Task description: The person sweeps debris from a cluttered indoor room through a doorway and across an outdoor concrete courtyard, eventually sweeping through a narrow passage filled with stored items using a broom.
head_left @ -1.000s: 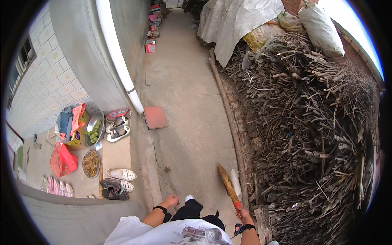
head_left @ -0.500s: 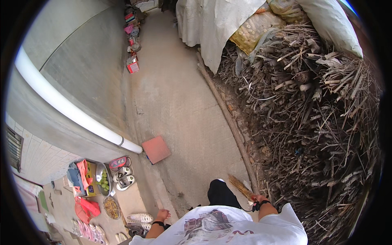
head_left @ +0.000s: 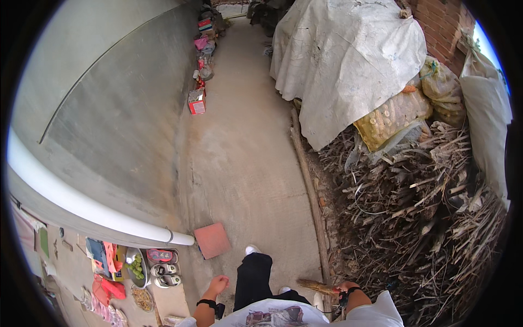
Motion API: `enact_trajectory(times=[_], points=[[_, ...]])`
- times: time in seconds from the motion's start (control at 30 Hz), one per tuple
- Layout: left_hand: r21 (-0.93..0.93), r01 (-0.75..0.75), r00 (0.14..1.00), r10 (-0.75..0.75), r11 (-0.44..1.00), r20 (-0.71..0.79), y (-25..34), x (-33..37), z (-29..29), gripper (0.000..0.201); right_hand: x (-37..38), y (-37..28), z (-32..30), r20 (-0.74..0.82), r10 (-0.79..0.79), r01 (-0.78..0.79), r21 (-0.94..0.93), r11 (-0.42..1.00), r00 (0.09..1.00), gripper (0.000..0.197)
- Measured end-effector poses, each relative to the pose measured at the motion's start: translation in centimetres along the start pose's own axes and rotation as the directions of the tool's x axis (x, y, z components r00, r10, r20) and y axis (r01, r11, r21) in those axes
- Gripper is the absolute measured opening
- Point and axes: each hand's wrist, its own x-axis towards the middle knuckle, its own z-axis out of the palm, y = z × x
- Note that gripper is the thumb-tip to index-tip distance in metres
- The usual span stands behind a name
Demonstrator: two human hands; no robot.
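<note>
On the left, a white pipe (head_left: 92, 201) ran down to the path, with shoes (head_left: 165, 270) near its lower end. Just beside that end lay a red square board (head_left: 212, 241); a step kept to its right seemed wise, since its edge could have caught a foot. On its near side hung the left hand (head_left: 219, 284), seemingly empty, fingers loosely bent, free for balance. To the right, the broom (head_left: 316, 286) lay across the near path, bristles pointing left, clear of the legs but close enough to call for care. The right hand (head_left: 347, 286) was wrapped around its handle; a firm, relaxed grip probably suited it. Farther right, the stick pile (head_left: 425, 201) rose beside the arm, so a tucked elbow would likely have avoided snagging.
</note>
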Motion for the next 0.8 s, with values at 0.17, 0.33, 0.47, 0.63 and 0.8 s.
enact_trajectory(times=[0.17,0.33,0.47,0.63,0.8], points=[[0.099,0.037,0.999,-0.035,0.994,-0.022,5.1,9.8,-2.9,0.015,-6.8,-11.7,-8.6,-0.118,0.239,-0.211,0.211,0.954,0.964,0.029],[0.031,0.314,0.949,-0.314,0.949,-0.009,13.4,14.6,-7.0,0.019,-23.5,-26.3,-14.6,-0.247,0.172,-0.037,0.470,0.882,0.954,0.044],[-0.099,0.131,0.989,-0.136,0.986,-0.050,24.4,15.2,-9.6,0.014,-22.6,-31.3,-19.4,-0.230,-0.024,0.203,0.798,0.567,0.973,0.029],[-0.151,-0.067,0.989,0.046,0.986,-0.139,30.4,20.3,-14.1,0.015,-17.2,-40.1,-25.0,-0.357,-0.073,0.359,0.862,0.359,0.931,0.020],[-0.143,0.220,0.962,-0.239,0.965,-0.130,31.1,23.9,-17.3,0.017,-11.1,-49.6,-30.6,-0.359,-0.148,0.387,0.816,0.430,0.921,0.020]])
